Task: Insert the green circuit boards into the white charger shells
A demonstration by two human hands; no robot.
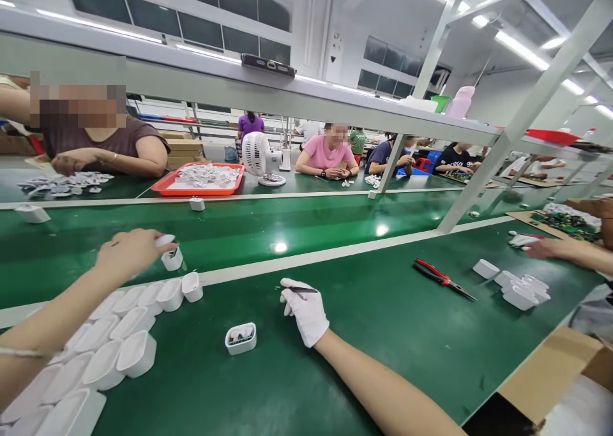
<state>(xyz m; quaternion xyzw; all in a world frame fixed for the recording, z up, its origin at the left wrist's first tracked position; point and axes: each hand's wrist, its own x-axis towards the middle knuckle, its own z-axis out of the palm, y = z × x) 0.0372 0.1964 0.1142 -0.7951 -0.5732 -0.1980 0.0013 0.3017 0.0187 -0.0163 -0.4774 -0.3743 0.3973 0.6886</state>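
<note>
My left hand (127, 254), bare, reaches over the green belt with its fingers closed at the rim of a small white plastic case (173, 259). Something white covers or sits at those fingertips; I cannot tell which. My right hand (306, 313) wears a white glove and pinches dark tweezers (302, 290) above the green bench. Left of the glove, another white case (241, 339) stands upright, with a circuit board and white pieces inside. Rows of white cases (136, 353) fill the bench beneath my left forearm.
Red-handled pliers (443, 279) and a cluster of white cases (522, 292) lie to the right, near a co-worker's hand (550, 248). Across the belt (316, 222) are a red tray (163, 186), a white fan (256, 154) and seated people. A slanted post (479, 161) rises at right.
</note>
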